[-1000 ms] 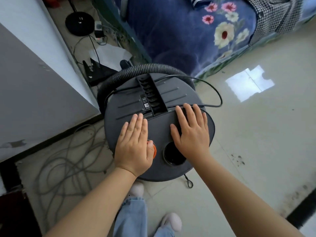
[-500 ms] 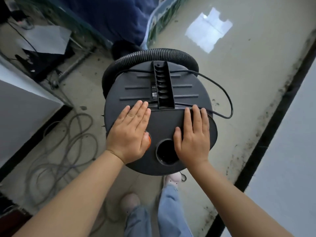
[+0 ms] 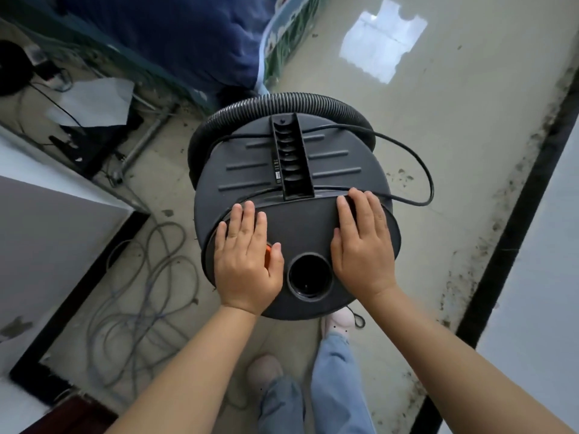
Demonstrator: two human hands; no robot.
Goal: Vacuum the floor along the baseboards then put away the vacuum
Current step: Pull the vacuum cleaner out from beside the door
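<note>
Putting-away step, likely — both hands flat on the vacuum (image 3: 291, 214), left hand (image 3: 247, 261) and right hand (image 3: 363, 245) with fingers straight, gripping nothing; cord (image 3: 416, 164) beyond right fingertips; next, steady pushing.

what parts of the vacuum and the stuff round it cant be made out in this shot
Head view only:
- Orange button: mostly covered by the left hand; its marking is hidden.
- Label beside the handle: print too small to read.
- Hose: runs behind the vacuum lid; its end is out of sight.
- Power cord: passes under the right hand; no plug visible.
- Vacuum body and wheels: hidden beneath the lid.
</note>
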